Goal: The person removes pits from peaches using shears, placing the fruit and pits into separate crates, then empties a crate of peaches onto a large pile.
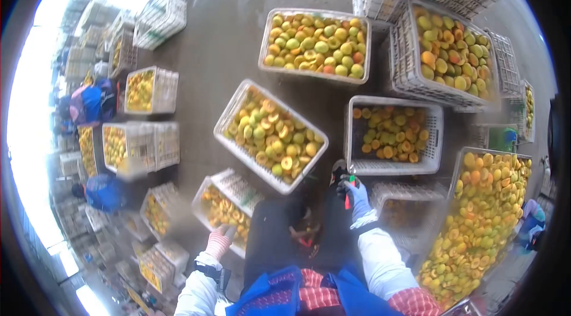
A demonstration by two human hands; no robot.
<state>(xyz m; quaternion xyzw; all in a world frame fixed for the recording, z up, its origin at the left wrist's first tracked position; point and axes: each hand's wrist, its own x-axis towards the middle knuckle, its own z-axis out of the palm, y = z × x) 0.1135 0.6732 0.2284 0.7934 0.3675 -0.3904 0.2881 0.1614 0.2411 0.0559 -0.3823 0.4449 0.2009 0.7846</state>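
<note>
My right hand (355,190), in a blue and dark glove, is closed around a small tool with a red and green handle (350,192), near the front edge of a white crate (392,167) partly filled with yellow-orange fruit halves. My left hand (222,235), in a light glove, is at the front of a tilted white crate (238,191) of cut fruit; its fingertips are too small to tell whether they grip anything. Between and beyond my hands sits another angled crate (270,178) full of fruit.
A full crate (315,13) lies farther ahead. Stacked crates (410,87) stand at the right, above a large heap of fruit (482,215). More crates (166,143) stand at the left, near people in blue (106,192). Another person (531,224) is at the far right.
</note>
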